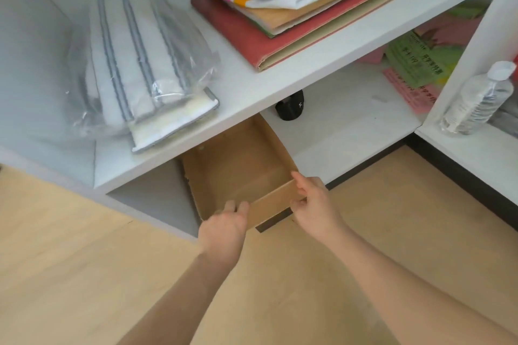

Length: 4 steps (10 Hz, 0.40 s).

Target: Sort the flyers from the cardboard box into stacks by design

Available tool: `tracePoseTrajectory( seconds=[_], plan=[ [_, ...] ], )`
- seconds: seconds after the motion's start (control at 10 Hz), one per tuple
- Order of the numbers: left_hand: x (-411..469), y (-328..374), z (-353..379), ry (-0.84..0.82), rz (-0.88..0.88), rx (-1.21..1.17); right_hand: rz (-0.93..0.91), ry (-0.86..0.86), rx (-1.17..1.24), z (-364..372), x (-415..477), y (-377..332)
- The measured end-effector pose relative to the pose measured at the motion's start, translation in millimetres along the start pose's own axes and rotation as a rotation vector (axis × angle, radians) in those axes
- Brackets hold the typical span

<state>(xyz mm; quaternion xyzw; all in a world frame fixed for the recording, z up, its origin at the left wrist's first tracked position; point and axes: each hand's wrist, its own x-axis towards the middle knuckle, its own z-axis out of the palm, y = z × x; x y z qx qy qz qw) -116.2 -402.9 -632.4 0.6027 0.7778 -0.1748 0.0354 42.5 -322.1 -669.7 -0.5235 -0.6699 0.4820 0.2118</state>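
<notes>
Shelving: white shelf unit over a pale wood floor; bagged striped cloths lie upper left.
Box: the cardboard box sits on the lower shelf and looks empty, though its rear is hidden.
Hands: left hand and right hand are apart, both clasping its front wall.
Flyers: green and pink flyers overlap at lower right.
Progress: unloading seems done — tidy stacks remain.

Bagged mop pads, red folder, water bottle

Head camera looks down, close, onto shelving.
</notes>
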Motion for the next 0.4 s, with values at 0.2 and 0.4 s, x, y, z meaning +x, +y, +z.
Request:
tracePoseTrajectory(
  seconds=[0.2, 0.4],
  plan=[
    [24.8, 9.3, 6.9, 0.081, -0.01, -0.011, -0.056, -0.21, -0.06, 3.6, 26.4, -14.5],
    [24.6, 11.0, 13.6, 0.041, -0.009, -0.184, -0.001, -0.327, -0.019, -8.8, 27.0, -18.1]
  ],
)
